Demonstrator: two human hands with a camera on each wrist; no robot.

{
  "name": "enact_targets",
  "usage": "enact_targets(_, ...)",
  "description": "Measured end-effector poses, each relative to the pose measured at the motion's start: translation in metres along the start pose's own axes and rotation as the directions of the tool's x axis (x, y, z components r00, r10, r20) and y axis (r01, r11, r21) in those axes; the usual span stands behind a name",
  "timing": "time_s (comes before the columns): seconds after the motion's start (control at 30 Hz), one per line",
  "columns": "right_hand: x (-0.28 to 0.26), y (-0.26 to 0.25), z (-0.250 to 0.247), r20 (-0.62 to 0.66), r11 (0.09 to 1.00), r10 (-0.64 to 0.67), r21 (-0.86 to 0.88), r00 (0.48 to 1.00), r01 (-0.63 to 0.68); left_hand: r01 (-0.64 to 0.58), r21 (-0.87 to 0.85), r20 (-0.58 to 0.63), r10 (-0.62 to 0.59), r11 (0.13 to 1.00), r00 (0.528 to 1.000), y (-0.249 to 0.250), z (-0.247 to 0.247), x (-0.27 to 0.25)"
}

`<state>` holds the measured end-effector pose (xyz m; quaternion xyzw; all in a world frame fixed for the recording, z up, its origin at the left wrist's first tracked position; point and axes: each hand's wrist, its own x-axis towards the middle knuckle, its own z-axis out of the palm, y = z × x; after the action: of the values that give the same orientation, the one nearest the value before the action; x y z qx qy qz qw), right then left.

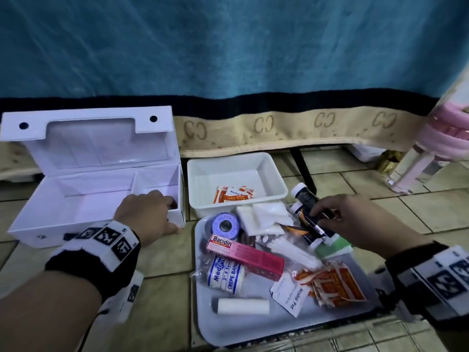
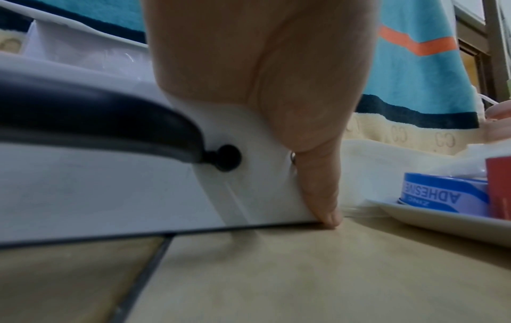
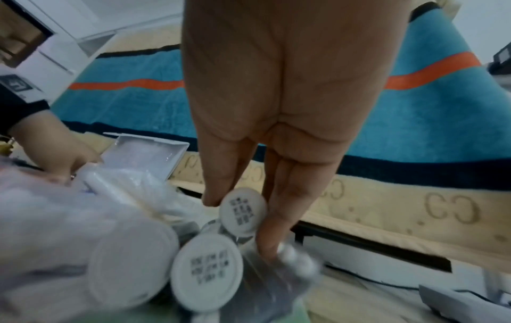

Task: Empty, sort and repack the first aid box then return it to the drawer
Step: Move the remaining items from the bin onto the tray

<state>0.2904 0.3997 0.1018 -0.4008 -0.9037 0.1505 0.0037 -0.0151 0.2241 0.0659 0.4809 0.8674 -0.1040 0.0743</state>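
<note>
First aid box (image 1: 76, 199): white, lid up, on the floor left of the tray (image 1: 253, 329). Left hand (image 1: 147, 214) grips its right front corner. On the tray: tape, bandages, pads. Right hand (image 1: 355, 222) pinches a dark bottle (image 1: 314, 222) at the tray's far right.

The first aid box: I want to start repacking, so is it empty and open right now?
Open and empty: the first aid box has its lid upright and both compartments bare, while the left hand grips its right wall.
</note>
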Motion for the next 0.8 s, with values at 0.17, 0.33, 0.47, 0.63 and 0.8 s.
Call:
enact_targets(0.17,0.001,0.012,0.012,-0.075,0.996,0.074,0.059,0.994,-0.070,-0.001,-0.007,0.002,0.001,1.000,1.000,0.000,-0.001,0.000)
enact_targets(0.33,0.002,0.013,0.010,-0.060,0.997,0.069,0.031,0.996,-0.067,0.002,-0.005,0.017,-0.002,1.000,1.000,0.000,0.000,0.000)
enact_targets(0.47,0.006,0.005,-0.001,-0.072,0.999,0.042,0.023,0.996,-0.041,0.005,-0.004,0.022,-0.005,1.000,1.000,0.000,-0.001,0.001)
enact_targets(0.63,0.025,-0.032,-0.025,-0.025,0.995,-0.098,-0.003,0.995,0.098,-0.001,0.002,0.027,0.001,1.000,1.000,0.000,-0.001,0.001)
enact_targets(0.8,0.062,-0.076,-0.027,0.169,0.935,-0.279,-0.179,0.945,0.307,-0.008,0.011,0.023,0.008,1.000,1.000,-0.001,-0.001,0.001)
